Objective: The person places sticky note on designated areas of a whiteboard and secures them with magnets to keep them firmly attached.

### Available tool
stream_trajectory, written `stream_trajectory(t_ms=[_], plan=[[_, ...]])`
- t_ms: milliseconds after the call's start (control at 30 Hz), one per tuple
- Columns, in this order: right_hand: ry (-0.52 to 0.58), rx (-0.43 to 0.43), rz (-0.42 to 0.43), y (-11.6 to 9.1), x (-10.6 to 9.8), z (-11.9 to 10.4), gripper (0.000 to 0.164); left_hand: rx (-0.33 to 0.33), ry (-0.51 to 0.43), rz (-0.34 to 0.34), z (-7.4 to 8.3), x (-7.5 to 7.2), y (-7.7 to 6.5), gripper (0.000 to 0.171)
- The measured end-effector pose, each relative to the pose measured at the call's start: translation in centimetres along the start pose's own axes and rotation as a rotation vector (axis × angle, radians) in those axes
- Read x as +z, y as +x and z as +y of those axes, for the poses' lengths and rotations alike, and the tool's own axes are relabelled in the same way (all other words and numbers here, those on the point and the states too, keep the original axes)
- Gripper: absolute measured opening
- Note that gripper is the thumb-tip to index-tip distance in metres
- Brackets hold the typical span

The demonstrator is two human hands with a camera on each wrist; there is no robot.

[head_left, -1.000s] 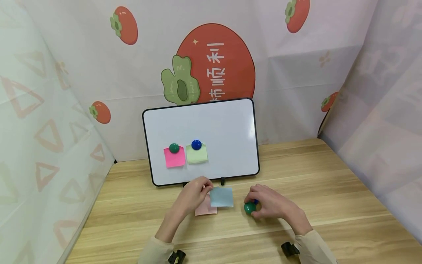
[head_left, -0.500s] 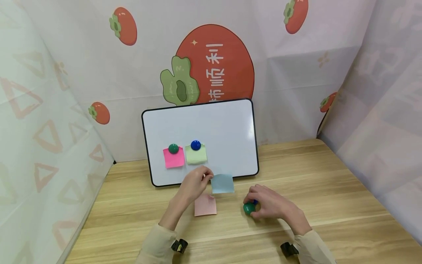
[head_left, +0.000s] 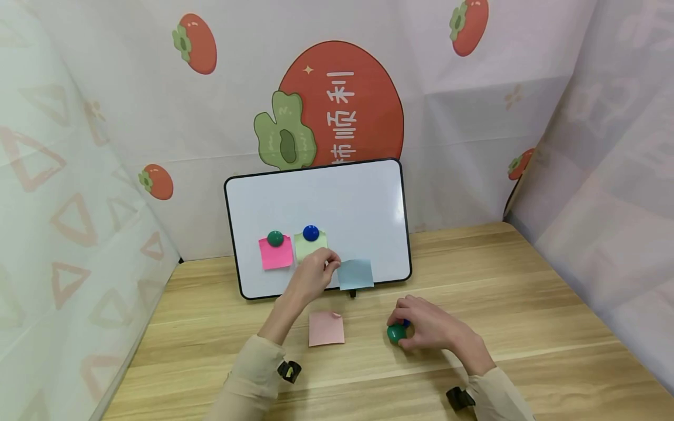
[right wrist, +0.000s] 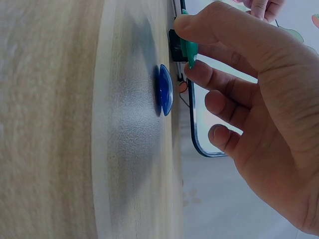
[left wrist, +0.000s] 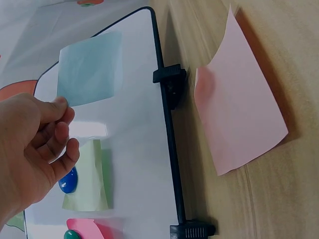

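Observation:
My left hand (head_left: 312,276) pinches a light blue sticky note (head_left: 356,275) by its upper left corner. The note overlaps the lower right part of the whiteboard (head_left: 363,204) in the head view. Between thumb and fingertips, my right hand (head_left: 429,325) holds a round green magnet (right wrist: 190,50) low over the table. A blue magnet (right wrist: 165,90) lies on the wood beside that hand, mostly hidden in the head view. On the table between the hands is a pale pink sticky note (head_left: 326,329) with one edge curled up.
On the board's left, a green magnet (head_left: 275,238) holds a bright pink note (head_left: 276,255), and a blue magnet (head_left: 310,233) holds a pale green note (left wrist: 84,184). Black clip feet (left wrist: 170,79) support the board's lower edge. Printed cloth walls (head_left: 453,117) surround the wooden table (head_left: 526,304).
My left hand has raised the light blue note up and away from the pale pink one, to in front of the board. The right hand stays in place with the green magnet.

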State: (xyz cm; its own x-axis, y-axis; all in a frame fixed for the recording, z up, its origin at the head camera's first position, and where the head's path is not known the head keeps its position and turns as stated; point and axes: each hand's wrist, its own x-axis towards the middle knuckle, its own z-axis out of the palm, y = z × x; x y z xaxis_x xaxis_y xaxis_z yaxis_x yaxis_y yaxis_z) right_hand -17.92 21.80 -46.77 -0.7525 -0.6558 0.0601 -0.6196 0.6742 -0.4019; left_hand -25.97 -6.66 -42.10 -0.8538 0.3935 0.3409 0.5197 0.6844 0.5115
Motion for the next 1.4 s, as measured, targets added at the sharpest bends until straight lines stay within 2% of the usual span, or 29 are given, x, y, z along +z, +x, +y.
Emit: stream_trajectory(t_ms=[267,900,1067,1400], plan=[[-0.001,0.007,-0.003,0.1,0.0,0.2,0.027,0.025,0.025,0.047,-0.1,-0.3,1.6,0.007],[-0.003,0.008,0.004,0.0,0.2,0.4,0.028,0.074,0.120,0.106,-1.1,-0.8,5.6,0.009],[-0.008,0.006,0.014,0.1,0.2,0.3,0.027,0.089,0.160,0.123,-1.3,-0.7,6.1,0.009],[-0.003,-0.003,0.019,0.1,0.4,0.3,0.028,0.068,0.181,0.146,-1.4,-0.4,6.4,0.010]])
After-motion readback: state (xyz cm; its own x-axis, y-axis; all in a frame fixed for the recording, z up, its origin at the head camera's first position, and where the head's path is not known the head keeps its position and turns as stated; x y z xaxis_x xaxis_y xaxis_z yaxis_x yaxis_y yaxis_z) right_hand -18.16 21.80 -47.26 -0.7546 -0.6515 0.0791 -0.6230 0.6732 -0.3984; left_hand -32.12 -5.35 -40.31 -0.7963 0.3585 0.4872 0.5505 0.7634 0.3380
